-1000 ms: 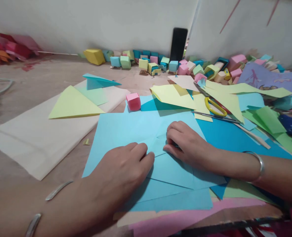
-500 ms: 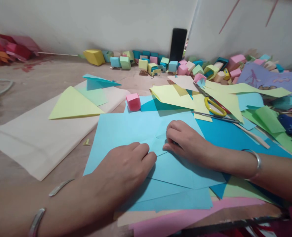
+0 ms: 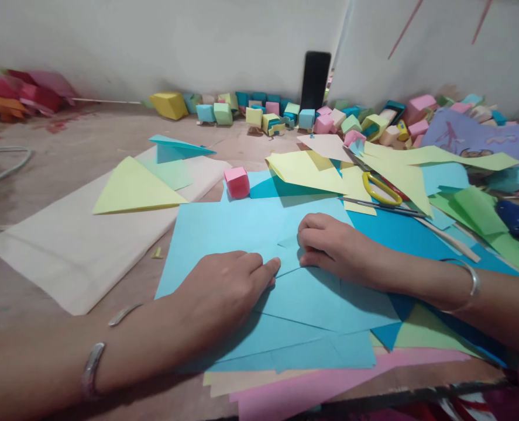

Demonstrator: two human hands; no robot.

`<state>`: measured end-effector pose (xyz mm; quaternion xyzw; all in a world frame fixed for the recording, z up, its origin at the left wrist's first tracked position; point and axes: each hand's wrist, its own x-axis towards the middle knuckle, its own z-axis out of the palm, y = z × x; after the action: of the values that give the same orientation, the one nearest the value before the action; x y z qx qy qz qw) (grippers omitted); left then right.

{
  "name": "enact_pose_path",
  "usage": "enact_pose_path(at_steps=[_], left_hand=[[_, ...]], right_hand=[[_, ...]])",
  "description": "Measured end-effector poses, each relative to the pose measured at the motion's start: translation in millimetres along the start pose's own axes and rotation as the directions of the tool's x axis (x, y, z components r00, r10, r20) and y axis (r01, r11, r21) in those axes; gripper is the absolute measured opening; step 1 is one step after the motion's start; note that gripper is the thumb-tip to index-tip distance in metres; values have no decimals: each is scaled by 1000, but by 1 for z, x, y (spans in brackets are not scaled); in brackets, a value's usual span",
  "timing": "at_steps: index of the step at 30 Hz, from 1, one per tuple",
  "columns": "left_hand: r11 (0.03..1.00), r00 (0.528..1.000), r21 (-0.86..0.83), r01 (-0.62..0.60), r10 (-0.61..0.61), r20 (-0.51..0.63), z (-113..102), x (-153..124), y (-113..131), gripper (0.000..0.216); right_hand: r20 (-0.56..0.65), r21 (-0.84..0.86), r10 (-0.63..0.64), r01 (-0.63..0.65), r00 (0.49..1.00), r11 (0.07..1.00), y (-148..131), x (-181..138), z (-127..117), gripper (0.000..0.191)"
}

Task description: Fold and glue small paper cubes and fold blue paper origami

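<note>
A light blue paper sheet (image 3: 224, 234) lies on the table in front of me, with a small folded flap (image 3: 288, 252) at its middle. My left hand (image 3: 224, 292) rests on the sheet, fingers curled together, fingertips pressing the paper just left of the flap. My right hand (image 3: 333, 245) lies on the sheet to the right, fingers bent and pressed on the flap's edge. The two hands almost meet. More blue sheets (image 3: 312, 345) lie stacked under them.
A small pink paper cube (image 3: 237, 181) stands behind the sheet. Yellow-handled scissors (image 3: 382, 193) lie among yellow and green papers at right. A row of coloured paper cubes (image 3: 285, 114) and a black phone (image 3: 315, 79) line the back wall. A cream sheet (image 3: 79, 245) with a yellow triangle (image 3: 131, 190) lies left.
Both hands stay pressed on the blue paper; the left fingertips have slid slightly right toward the flap. The view has shifted a little.
</note>
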<state>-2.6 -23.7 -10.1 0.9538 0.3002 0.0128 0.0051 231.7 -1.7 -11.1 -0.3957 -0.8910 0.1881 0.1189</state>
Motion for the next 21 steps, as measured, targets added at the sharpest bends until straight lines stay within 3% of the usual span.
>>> enact_pose_path(at_steps=[5, 9, 16, 21], left_hand=[[999, 999, -40, -8, 6, -40, 0, 1, -4, 26], [991, 998, -123, 56, -57, -5, -2, 4, -4, 24], [966, 992, -231, 118, -107, 63, -4, 9, -8, 18], [954, 991, -270, 129, -113, 73, -5, 9, -9, 17]], right_hand=[[72, 62, 6, -11, 997, 998, -1, -1, -12, 16], [62, 79, 17, -22, 998, 997, -2, -1, -11, 14], [-18, 43, -174, 175, 985, 984, 3, -7, -2, 23], [68, 32, -172, 170, 983, 985, 6, -6, -9, 14]])
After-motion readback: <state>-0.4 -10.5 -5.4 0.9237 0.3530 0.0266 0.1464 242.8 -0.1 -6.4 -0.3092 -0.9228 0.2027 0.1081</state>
